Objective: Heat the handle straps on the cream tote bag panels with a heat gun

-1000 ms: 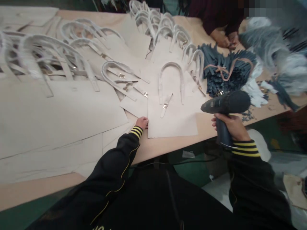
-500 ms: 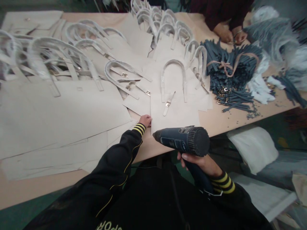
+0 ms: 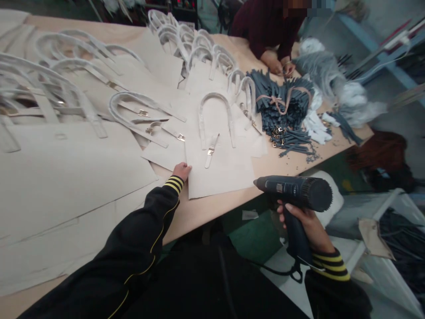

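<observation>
1. The person's left hand (image 3: 182,171) is at the left edge of a cream panel (image 3: 229,177), its fingers curled in together against that edge; whether they pinch the sheet or merely rest on it, one cannot tell.
2. The right hand (image 3: 308,223) is clamped around the grip of a dark heat gun (image 3: 292,190); the gun is held off the table's near side, its nozzle aimed leftward at the panel's lower right corner; whether the tip touches there cannot be told.
3. The panel lies flat near the front edge of the table (image 3: 199,217), between the two hands; on its upper part lies an arched pale strap (image 3: 217,96), both ends toward the person; a small buckled tab (image 3: 210,152) lies slantwise just below and between those ends.
4. Left of the left hand spread larger cream sheets (image 3: 66,177), overlapping, with more arched straps along their far side; another looped strap (image 3: 114,104) lies between them and the panel.
5. Beyond the gun, on the table, sits a bundle of dark straps (image 3: 294,108) tied with a tan band; loose buckled straps (image 3: 295,144) lie in front of it; white scraps (image 3: 315,126) lie beside it.
6. Behind the bundle, a co-worker's hands (image 3: 274,64) are close together, below maroon sleeves (image 3: 257,37).
</observation>
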The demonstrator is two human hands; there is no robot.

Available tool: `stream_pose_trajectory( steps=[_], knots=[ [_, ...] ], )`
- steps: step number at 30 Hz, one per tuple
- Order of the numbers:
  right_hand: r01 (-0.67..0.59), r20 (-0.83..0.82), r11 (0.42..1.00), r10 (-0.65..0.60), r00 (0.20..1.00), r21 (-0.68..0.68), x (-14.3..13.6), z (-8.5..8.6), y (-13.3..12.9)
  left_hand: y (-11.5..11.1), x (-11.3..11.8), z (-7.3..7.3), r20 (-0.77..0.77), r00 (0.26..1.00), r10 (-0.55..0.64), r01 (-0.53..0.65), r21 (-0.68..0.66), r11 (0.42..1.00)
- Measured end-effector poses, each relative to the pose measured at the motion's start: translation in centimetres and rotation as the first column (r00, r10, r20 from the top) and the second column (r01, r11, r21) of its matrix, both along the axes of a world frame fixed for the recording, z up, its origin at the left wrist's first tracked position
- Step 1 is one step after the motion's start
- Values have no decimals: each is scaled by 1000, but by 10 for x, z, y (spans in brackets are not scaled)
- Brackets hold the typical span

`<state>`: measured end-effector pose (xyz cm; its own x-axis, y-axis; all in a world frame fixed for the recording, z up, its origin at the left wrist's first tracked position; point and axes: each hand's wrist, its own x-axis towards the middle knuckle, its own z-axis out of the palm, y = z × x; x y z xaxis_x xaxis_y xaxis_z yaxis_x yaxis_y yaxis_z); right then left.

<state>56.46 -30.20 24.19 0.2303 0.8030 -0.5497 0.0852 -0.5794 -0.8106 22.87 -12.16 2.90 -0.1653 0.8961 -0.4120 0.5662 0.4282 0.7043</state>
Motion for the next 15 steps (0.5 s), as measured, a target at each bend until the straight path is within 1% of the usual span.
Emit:
stream_pose_trajectory(
  steps=[1, 3, 5, 7, 8, 9, 10, 11, 12, 13, 14, 15],
  knots=[
    [38, 7, 999, -38, 999, 16, 5, 0, -1, 6, 3, -1, -56, 998, -23, 24, 23, 999],
    [58, 6, 998, -59, 998, 18, 11, -2, -4, 17, 12, 0, -94, 995, -24, 28, 40, 999],
    [68, -9, 998, -68, 998, 12, 12, -4, -7, 27, 25, 9, -100, 995, 15, -9, 61, 998],
    [107, -3, 994, -107, 994, 19, 10, -6, -12, 37, 33, 28, -102, 993, 51, -39, 118, 992],
    [135, 4, 991, -135, 991, 23, 10, -7, -14, 43, 33, 43, -103, 993, 64, -46, 168, 985],
    [163, 8, 986, -163, 987, 25, 10, -7, -16, 48, 28, 59, -103, 992, 66, -40, 234, 972],
    [182, 3, 983, -182, 983, 16, 10, -7, -17, 53, 16, 78, -108, 992, 58, -22, 312, 950],
    [185, -16, 983, -185, 983, 5, 11, -7, -17, 56, -1, 99, -121, 991, 48, 4, 398, 917],
    [176, -40, 984, -176, 984, -6, 11, -7, -16, 56, -25, 120, -145, 988, 48, 28, 478, 878],
    [150, -61, 989, -151, 987, -13, 11, -6, -14, 52, -55, 140, -182, 981, 74, 37, 542, 839],
    [121, -77, 993, -121, 990, -15, 9, -5, -11, 44, -89, 159, -220, 967, 125, 32, 596, 802],
    [85, -90, 996, -86, 992, -20, 6, -2, -8, 32, -126, 175, -249, 945, 211, -8, 630, 777]
  ],
)
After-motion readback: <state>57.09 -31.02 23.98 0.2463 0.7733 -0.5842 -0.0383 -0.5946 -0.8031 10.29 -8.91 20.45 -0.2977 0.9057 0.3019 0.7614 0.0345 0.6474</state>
